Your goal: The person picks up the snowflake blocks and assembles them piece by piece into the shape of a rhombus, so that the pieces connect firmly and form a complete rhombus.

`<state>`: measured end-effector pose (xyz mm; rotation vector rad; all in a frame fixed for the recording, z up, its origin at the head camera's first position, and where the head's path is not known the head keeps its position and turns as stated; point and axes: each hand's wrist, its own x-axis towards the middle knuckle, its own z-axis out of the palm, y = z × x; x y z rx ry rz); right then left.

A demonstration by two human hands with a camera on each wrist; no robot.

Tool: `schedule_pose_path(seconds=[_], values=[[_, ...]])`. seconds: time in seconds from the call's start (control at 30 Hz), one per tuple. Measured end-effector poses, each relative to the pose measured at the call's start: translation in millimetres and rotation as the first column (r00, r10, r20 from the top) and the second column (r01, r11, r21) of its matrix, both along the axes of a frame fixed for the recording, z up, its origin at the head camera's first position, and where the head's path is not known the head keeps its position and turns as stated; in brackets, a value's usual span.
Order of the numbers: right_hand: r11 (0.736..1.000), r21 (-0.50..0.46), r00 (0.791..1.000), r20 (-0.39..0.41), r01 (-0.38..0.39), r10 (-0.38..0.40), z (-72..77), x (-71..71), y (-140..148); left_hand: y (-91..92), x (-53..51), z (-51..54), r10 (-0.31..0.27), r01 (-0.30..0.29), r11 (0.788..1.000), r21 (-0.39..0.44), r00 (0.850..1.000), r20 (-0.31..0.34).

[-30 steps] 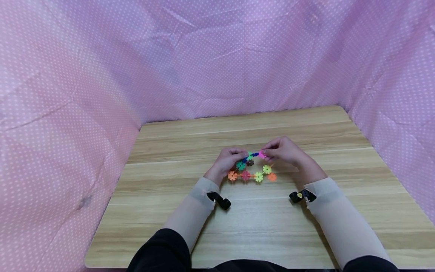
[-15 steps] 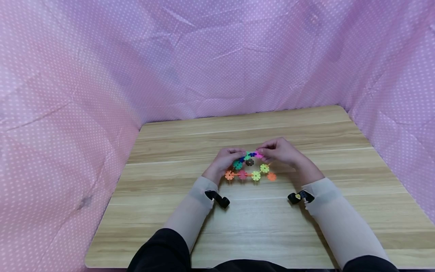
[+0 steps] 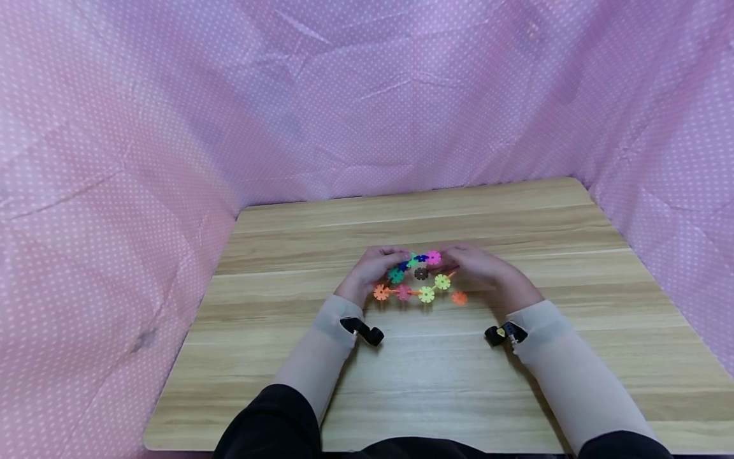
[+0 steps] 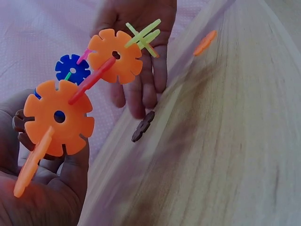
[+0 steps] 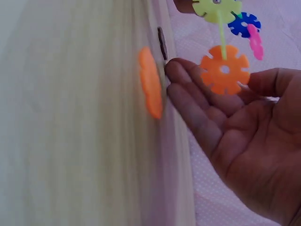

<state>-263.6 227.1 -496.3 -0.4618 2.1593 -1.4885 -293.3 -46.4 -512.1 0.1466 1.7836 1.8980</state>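
Observation:
A chain of interlocking plastic snowflake discs [image 3: 426, 294] in orange, red, yellow, green, blue and pink hangs above the table, bent into an open loop. My left hand [image 3: 367, 269] grips the chain at its left side, fingers curled behind an orange disc [image 4: 59, 117]. A pink disc [image 3: 433, 257] forms the upper right end of the chain. Beside that end is my right hand [image 3: 478, 262], palm turned in and fingers loosely extended, with nothing gripped. A brown disc [image 3: 421, 273] and a loose orange disc [image 3: 459, 298] lie on the table below.
The wooden table [image 3: 436, 376] has rounded corners and stands against a pink dotted cloth [image 3: 367, 95] at the back and sides. Black camera mounts [image 3: 362, 330] sit on both wrists.
My right hand has let go of the pink disc and lowered slightly, its fingers loosening. The left hand has carried the chain a little to the left.

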Motion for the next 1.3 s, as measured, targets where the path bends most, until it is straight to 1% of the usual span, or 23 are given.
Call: schedule_pose_path(seconds=[0.1, 0.17, 0.33, 0.37, 0.43, 0.5, 0.57, 0.6, 0.7, 0.77, 0.87, 0.93, 1.03, 1.1, 1.17, 1.23, 1.3], values=[[0.999, 0.037, 0.999, -0.012, 0.039, -0.039, 2.4, 0.3, 1, 0.1, -0.9, -1.0, 0.007, -0.007, 1.000, 0.006, 1.000, 0.006], [0.999, 0.026, 0.999, -0.015, 0.037, -0.037, 3.2, 0.0, 1, -0.3, -1.4, -1.5, 0.007, -0.007, 1.000, 0.002, 1.000, 0.007], [0.998, -0.005, 0.998, -0.040, -0.058, 0.058, 2.1, -0.6, -3, -0.4, -1.5, -1.0, -0.004, 0.004, 1.000, 0.007, 1.000, 0.003], [0.999, 0.009, 0.998, -0.034, -0.050, 0.051, 2.1, -0.2, -2, -0.1, -1.4, -0.6, -0.005, 0.005, 1.000, 0.009, 1.000, 0.002], [0.999, 0.038, 1.000, -0.021, -0.006, 0.007, 2.1, -0.3, 0, 0.6, -0.9, 0.1, -0.007, 0.007, 1.000, 0.010, 1.000, 0.001], [0.995, 0.068, 0.997, -0.006, 0.071, -0.071, 2.5, -1.4, 4, 1.3, -0.7, -0.1, -0.006, 0.006, 1.000, 0.008, 1.000, 0.004], [0.980, 0.115, 0.987, -0.006, 0.163, -0.163, 3.4, -3.0, 9, 2.2, -0.5, -0.7, -0.003, 0.003, 1.000, 0.010, 1.000, 0.007], [0.971, 0.138, 0.981, -0.017, 0.194, -0.193, 3.9, -3.9, 11, 2.6, -0.3, -1.3, -0.002, 0.001, 1.000, 0.014, 1.000, 0.007], [0.943, 0.213, 0.967, -0.067, 0.254, -0.246, 6.1, -5.3, 17, 4.1, 0.7, -3.3, -0.003, 0.004, 1.000, 0.020, 1.000, -0.017], [0.929, 0.258, 0.964, -0.101, 0.264, -0.246, 6.7, -5.2, 20, 5.4, 1.4, -4.7, -0.008, 0.009, 1.000, 0.024, 0.999, -0.045], [0.915, 0.320, 0.968, -0.132, 0.245, -0.214, 4.3, -4.2, 22, 7.3, 2.4, -6.9, -0.017, 0.019, 0.999, 0.027, 0.997, -0.080], [0.910, 0.354, 0.972, -0.159, 0.219, -0.172, 1.1, -3.9, 23, 8.2, 3.0, -8.2, -0.017, 0.020, 0.999, 0.029, 0.996, -0.087], [0.898, 0.392, 0.973, -0.188, 0.200, -0.135, -3.5, -4.1, 24, 9.5, 3.3, -10.1, -0.015, 0.017, 0.999, 0.031, 0.996, -0.089], [0.896, 0.400, 0.971, -0.205, 0.195, -0.120, -4.7, -4.9, 25, 10.1, 3.4, -10.8, -0.009, 0.011, 0.999, 0.031, 0.996, -0.085], [0.895, 0.398, 0.970, -0.210, 0.202, -0.126, -5.0, -5.5, 26, 10.6, 3.0, -11.4, -0.001, 0.004, 1.000, 0.030, 0.996, -0.084], [0.902, 0.377, 0.967, -0.214, 0.209, -0.135, -4.4, -5.6, 26, 10.7, 2.8, -11.6, 0.006, -0.003, 0.999, 0.035, 0.997, -0.081], [0.912, 0.340, 0.963, -0.215, 0.231, -0.164, -4.3, -5.8, 26, 10.6, 2.9, -11.2, 0.014, -0.011, 0.999, 0.043, 0.997, -0.073]])
